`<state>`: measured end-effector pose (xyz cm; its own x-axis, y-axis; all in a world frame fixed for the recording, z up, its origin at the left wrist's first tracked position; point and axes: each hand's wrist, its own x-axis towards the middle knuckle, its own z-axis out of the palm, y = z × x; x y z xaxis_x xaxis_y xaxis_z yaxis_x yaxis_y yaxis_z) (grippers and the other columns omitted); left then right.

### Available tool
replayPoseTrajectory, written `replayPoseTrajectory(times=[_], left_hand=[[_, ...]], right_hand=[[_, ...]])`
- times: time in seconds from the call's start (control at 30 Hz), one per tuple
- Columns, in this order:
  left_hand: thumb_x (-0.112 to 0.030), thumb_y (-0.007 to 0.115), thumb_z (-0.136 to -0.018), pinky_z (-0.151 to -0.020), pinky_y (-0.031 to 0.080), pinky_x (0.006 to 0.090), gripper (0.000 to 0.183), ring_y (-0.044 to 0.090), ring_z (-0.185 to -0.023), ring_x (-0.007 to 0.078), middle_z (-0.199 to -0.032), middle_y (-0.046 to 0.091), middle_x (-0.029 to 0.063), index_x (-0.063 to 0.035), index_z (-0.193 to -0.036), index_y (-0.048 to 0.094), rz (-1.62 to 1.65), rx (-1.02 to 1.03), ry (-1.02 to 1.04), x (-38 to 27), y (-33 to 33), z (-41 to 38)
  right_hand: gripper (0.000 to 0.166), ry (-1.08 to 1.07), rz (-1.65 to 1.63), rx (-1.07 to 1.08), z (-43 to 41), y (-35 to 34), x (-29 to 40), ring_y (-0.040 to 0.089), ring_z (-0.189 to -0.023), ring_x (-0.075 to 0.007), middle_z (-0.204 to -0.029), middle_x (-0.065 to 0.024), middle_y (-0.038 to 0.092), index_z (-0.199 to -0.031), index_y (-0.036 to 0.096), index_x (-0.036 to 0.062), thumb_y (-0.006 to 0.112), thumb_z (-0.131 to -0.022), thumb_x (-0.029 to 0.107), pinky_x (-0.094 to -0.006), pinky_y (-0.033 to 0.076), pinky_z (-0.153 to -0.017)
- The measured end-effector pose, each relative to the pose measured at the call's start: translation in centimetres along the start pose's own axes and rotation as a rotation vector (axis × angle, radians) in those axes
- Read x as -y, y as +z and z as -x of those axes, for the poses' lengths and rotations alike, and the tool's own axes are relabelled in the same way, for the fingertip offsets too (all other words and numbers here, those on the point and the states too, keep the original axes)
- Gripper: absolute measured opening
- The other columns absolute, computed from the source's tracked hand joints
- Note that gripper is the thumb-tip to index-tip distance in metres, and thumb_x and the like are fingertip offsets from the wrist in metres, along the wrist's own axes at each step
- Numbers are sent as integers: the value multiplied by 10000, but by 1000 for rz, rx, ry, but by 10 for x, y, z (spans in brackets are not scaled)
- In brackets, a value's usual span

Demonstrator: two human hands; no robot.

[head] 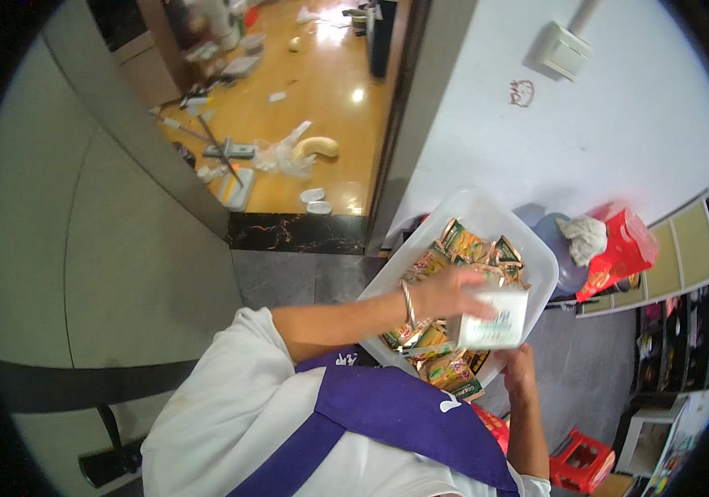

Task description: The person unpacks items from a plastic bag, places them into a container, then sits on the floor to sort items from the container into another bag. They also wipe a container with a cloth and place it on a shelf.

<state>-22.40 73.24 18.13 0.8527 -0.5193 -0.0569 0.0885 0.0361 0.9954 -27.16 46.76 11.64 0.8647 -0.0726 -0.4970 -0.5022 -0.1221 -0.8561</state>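
Note:
My left hand [447, 297], with a bangle at the wrist, grips a white box [495, 326] by its left side. The hand is slightly blurred, and the box bears green writing. It is over a translucent white plastic tub [537, 261] full of snack packets [463, 242] in green and gold wrappers. At the lower right rim of the tub, my right hand [517, 366] holds its edge; part of its fingers is hidden. Part of the packets lies hidden beneath my left hand and the box.
A doorway with a dark stone threshold [298, 233] opens ahead. Beyond it, a banana-shaped object [317, 147], slippers [314, 202] and a plastic bag [283, 155] lie on the wooden floor. To the right are a water bottle [556, 248], a red bag [618, 255] and a red stool [581, 463].

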Motion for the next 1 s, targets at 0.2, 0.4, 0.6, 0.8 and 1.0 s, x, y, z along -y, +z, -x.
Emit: replayPoseTrajectory(times=[0.2, 0.4, 0.6, 0.8, 1.0], left_hand=[[-260, 769, -641, -952, 365, 324, 759, 476, -1120, 259, -1219, 494, 166, -42, -1281, 425, -39, -170, 30, 74, 24, 42], [-228, 698, -717, -971, 330, 391, 539, 435, -1149, 306, -1218, 495, 170, -43, -1187, 510, -704, -542, 102, 67, 7, 76], [-107, 585, -772, -883, 412, 367, 230, 529, -1026, 291, -1092, 577, 136, -51, -995, 586, -657, -1589, -124, 139, 16, 185], [-307, 595, -762, -750, 479, 388, 345, 610, -873, 295, -937, 640, 153, -39, -976, 632, -517, -479, -881, 419, 115, 253], [-207, 555, -770, -649, 493, 360, 267, 622, -788, 266, -869, 642, 138, -24, -950, 631, -309, -464, -1032, 365, 154, 229]], right_hand=[[308, 25, 76, 238, -42, 14, -1, 560, -594, -163, -753, -66, 599, -926, 582, -29, 534, -626, 20, -282, 436, -470], [286, 69, 101, 500, -118, 37, -25, 553, -612, -177, -742, -70, 587, -903, 578, -23, 523, -622, -15, -278, 449, -532], [286, 115, 92, 587, -116, 6, -10, 558, -627, -215, -743, -80, 553, -895, 558, -29, 516, -613, -1, -374, 488, -512], [422, 164, 85, 666, -118, 16, -7, 578, -727, -252, -843, -113, 568, -987, 540, -56, 527, -579, 51, -389, 501, -639], [319, 187, 83, 686, -117, 11, 1, 554, -668, -226, -766, -84, 546, -909, 552, -26, 524, -597, 35, -389, 488, -578]])
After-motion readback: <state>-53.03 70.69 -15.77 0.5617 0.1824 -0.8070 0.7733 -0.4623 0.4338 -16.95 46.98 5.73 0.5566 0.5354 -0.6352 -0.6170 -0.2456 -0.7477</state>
